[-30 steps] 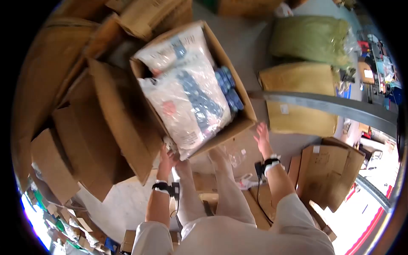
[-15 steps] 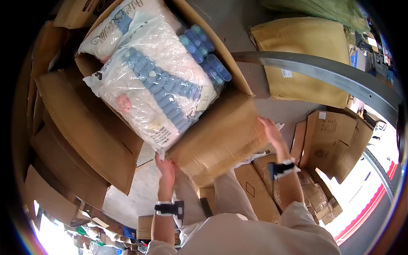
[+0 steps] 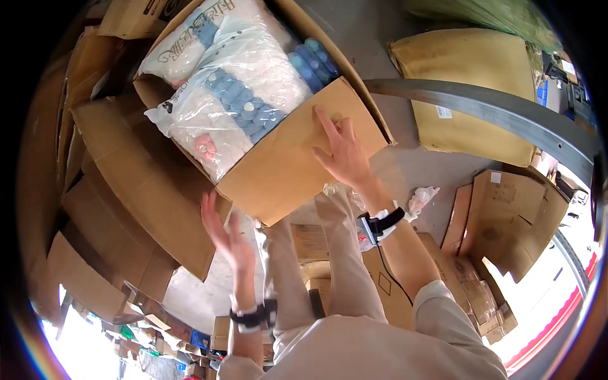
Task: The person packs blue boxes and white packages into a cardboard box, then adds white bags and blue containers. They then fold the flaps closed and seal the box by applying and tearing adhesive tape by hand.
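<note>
A large cardboard box (image 3: 304,145) stands open, its near flap folded inward over part of the contents. Inside lie clear plastic bags with white and blue fluffy items (image 3: 234,95) and several blue plastic containers (image 3: 315,62). My right hand (image 3: 347,151) rests on the near flap with its fingers spread. Just off the box's near left corner, beside the left flap, is my left hand (image 3: 229,237), fingers apart and holding nothing. Both wrists wear black straps.
Cardboard flaps and sheets (image 3: 145,183) extend on the left. A grey metal bar (image 3: 481,104) crosses the right side, near a tan wrapped package (image 3: 468,88). An open carton (image 3: 506,215) and a small plastic bag (image 3: 421,199) lie at the right.
The near flap has swung up and inward over the bags. My right hand has moved from its outer edge onto its surface, and my left hand has come off the box corner.
</note>
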